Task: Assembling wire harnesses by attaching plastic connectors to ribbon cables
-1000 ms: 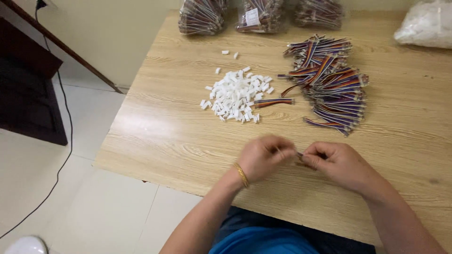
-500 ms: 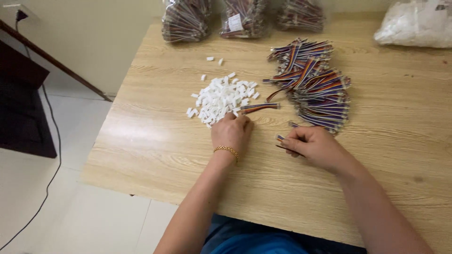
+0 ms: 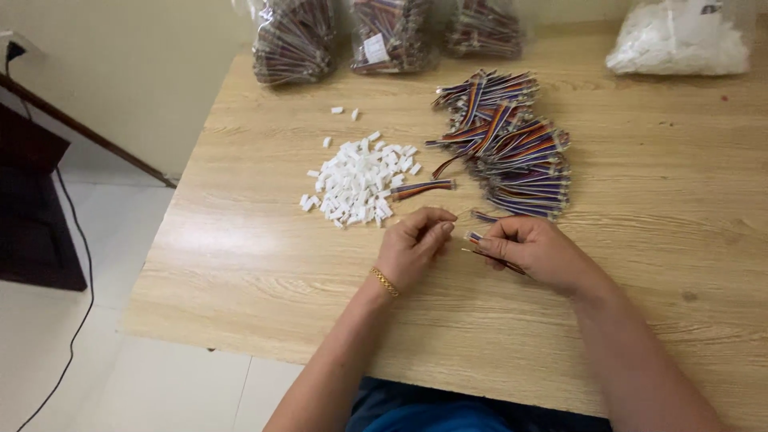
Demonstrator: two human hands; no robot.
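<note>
The left hand (image 3: 412, 248) has come back from the white connectors (image 3: 358, 182), fingertips pinched together, what they hold unclear. The right hand (image 3: 536, 252) pinches a striped cable (image 3: 492, 254) just beside it, above the table (image 3: 240, 264). Cable pile (image 3: 512, 152) and bags (image 3: 388, 34) lie beyond

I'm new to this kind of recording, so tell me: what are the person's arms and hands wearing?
Both forearms are bare, with no sleeves or gloves in view. The left hand has a thin gold-coloured chain bracelet at the wrist. The right hand shows no jewellery that I can see.

Head-worn view, steeply down, close.
</note>
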